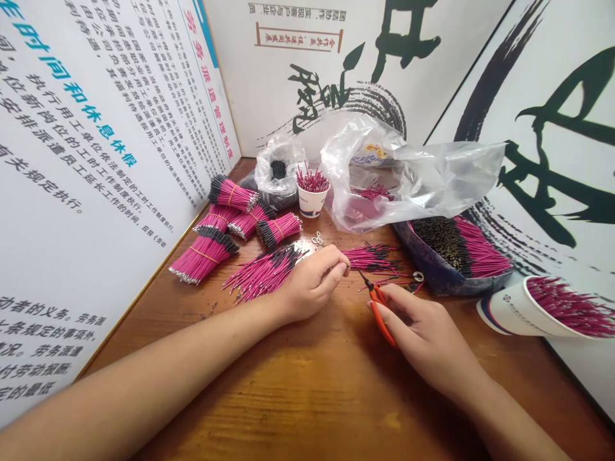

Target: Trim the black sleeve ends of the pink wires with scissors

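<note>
While the right hand grips orange-handled pliers, the left hand curls closed over the table's near edge of wire.
Whether its fingertips pinch a wire is hidden. Just behind the left hand lie loose pink wires; ahead of its fingertips sits a pink bunch, with a small metal ring past the pliers' tip. Farther left, banded bundles rest on the table; beyond stand a paper cup and a plastic bag. Far right, a second cup lies on its side. A careless squeeze could nick insulation, and a stray wrist could scatter the loose wires.
</note>
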`<state>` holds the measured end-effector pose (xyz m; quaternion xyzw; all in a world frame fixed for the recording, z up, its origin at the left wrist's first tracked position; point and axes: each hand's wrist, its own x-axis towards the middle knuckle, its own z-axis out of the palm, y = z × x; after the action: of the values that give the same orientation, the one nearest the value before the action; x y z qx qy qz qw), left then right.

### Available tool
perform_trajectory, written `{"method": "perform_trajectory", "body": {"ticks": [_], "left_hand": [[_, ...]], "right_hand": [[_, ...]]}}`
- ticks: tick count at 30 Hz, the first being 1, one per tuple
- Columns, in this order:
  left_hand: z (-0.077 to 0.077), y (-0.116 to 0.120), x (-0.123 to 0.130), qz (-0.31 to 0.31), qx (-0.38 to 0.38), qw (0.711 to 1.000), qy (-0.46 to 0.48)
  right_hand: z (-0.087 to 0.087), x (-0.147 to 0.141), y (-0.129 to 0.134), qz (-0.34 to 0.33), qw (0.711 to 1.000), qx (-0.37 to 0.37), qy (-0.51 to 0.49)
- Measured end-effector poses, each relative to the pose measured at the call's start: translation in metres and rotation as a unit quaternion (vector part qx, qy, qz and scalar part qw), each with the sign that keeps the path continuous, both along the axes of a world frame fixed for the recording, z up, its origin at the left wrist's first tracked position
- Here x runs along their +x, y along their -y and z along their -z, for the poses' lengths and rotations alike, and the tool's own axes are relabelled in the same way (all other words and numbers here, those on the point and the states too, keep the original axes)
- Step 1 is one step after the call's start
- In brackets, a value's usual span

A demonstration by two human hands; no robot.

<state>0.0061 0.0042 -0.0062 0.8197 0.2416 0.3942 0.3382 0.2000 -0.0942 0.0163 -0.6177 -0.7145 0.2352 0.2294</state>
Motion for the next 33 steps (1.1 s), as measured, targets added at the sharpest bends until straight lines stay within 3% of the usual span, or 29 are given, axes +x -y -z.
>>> {"method": "perform_trajectory", "body": {"ticks": [33], "left_hand": [[-0.0013,0.0011,0.0000,-0.002,-0.033,0.999,0.005]], "right_hand": [[0.0007,-0.0041,0.0010,-0.003,1.000,-0.015,-0.015]]}}
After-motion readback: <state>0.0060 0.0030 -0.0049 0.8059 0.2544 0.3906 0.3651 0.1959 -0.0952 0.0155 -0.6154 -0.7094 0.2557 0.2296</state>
